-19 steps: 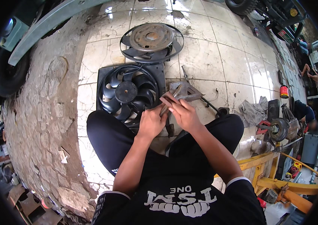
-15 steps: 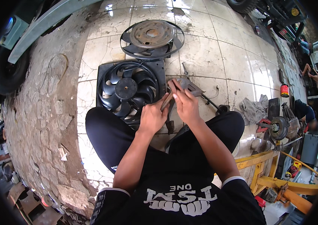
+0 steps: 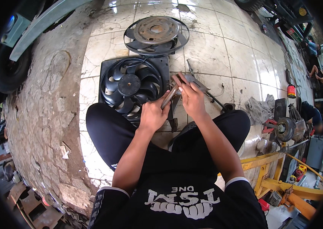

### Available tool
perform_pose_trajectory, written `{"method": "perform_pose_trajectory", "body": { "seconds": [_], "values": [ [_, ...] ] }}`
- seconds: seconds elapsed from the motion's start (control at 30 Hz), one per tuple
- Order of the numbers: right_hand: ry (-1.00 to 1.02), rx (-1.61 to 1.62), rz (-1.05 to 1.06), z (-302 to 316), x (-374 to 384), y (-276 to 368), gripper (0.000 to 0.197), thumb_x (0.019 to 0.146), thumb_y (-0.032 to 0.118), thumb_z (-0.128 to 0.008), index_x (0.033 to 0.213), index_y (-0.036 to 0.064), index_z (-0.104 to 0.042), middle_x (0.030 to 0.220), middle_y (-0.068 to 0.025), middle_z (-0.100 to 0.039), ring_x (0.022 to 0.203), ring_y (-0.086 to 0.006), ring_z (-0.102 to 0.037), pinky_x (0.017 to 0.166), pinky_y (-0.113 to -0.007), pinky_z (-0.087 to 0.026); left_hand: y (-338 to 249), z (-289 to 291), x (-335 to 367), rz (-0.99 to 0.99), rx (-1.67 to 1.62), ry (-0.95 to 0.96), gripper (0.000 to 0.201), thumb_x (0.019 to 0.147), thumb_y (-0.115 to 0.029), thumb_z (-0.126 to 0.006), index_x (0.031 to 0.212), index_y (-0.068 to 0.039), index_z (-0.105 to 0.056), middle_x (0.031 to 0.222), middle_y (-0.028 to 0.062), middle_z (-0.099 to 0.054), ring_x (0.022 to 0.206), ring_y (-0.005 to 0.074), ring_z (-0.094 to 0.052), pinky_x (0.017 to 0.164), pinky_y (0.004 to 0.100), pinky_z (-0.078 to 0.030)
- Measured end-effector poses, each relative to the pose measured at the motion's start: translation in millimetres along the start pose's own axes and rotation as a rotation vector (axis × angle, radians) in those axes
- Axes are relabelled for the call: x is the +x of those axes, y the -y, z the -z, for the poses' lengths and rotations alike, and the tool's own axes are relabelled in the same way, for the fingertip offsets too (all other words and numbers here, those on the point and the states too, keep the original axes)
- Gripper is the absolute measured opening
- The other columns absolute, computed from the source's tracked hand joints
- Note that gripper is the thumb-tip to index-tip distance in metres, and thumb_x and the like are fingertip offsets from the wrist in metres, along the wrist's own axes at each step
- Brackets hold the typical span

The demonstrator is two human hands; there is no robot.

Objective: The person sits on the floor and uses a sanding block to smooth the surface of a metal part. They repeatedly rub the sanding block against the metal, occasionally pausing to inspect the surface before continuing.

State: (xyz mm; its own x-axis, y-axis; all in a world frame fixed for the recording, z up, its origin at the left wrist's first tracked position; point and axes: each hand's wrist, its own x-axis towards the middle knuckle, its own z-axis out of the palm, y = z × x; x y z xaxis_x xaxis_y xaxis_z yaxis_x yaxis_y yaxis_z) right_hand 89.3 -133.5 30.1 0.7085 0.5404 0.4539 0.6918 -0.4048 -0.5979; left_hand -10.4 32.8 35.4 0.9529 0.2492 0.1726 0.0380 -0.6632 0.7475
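Observation:
My left hand (image 3: 153, 116) is closed around a brown, rod-like, slightly curved piece (image 3: 169, 98) that slants up toward my right hand. My right hand (image 3: 193, 100) grips a rust-brown strip-like piece (image 3: 181, 78), its fingers pressed against the upper end of the rod. The two pieces meet or overlap there; the exact contact is hidden. Just beyond the hands, a grey metal bracket (image 3: 199, 83) lies on the tiles. To the left, a black radiator fan (image 3: 129, 84) in a square frame sits on the floor, close to my left hand.
Farther out, a rusty round metal disc (image 3: 156, 29) rests on another black ringed fan. A rod-like tool (image 3: 190, 67) lies near the bracket. On the right are a grey rag (image 3: 259, 108), a red can (image 3: 291, 91), a greasy hub part (image 3: 285, 129) and a yellow frame (image 3: 261, 177).
Both hands and the brown pieces have shifted slightly, with the right hand farther right and more of the rod showing between them. The view has also tilted a little.

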Motion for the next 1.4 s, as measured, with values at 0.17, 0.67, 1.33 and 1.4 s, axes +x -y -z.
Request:
{"method": "perform_pose_trajectory", "body": {
  "seconds": [0.17,0.67,1.33,1.4],
  "values": [
    [-0.034,0.104,0.116,0.1,-2.0,14.3,0.024,0.102,-0.001,-0.062,0.122,-0.0008,-0.075,0.140,-0.0172,-0.071,0.074,-0.0285,-0.063,0.071,-0.037,-0.058,12.5,-2.2,-6.2,0.001,0.008,0.040,0.043,0.092,-0.016,-0.076,0.135,-0.012,-0.075,0.080,0.0260,-0.072,0.073,0.0429,-0.073,0.070,0.0504,-0.061],
    [-0.056,0.048,-0.081,-0.5,2.0,6.7,0.018,0.104,0.005,-0.061,0.114,-0.0009,-0.074,0.143,-0.0139,-0.070,0.081,-0.0335,-0.069,0.078,-0.041,-0.060,8.0,2.3,-8.1,0.000,-0.007,0.027,0.034,0.093,-0.016,-0.076,0.127,-0.010,-0.079,0.087,0.0235,-0.074,0.072,0.0414,-0.073,0.067,0.0470,-0.059],
    [-0.113,0.088,-0.112,-0.5,-0.1,3.8,0.013,0.104,0.005,-0.062,0.108,-0.0015,-0.073,0.137,-0.0188,-0.072,0.085,-0.0362,-0.074,0.073,-0.042,-0.059,3.3,0.6,-7.4,0.048,0.006,0.043,0.036,0.095,-0.019,-0.074,0.130,-0.013,-0.079,0.082,0.0242,-0.073,0.070,0.0414,-0.072,0.065,0.0487,-0.060],
    [-0.146,0.167,0.033,-5.3,-11.4,4.3,0.013,0.104,0.007,-0.063,0.105,-0.0022,-0.072,0.132,-0.0206,-0.074,0.084,-0.0382,-0.073,0.072,-0.043,-0.058,10.2,2.1,-11.3,0.023,-0.004,0.048,0.035,0.095,-0.020,-0.074,0.128,-0.013,-0.079,0.085,0.0229,-0.074,0.069,0.0410,-0.072,0.065,0.0483,-0.060]
  ]
}}
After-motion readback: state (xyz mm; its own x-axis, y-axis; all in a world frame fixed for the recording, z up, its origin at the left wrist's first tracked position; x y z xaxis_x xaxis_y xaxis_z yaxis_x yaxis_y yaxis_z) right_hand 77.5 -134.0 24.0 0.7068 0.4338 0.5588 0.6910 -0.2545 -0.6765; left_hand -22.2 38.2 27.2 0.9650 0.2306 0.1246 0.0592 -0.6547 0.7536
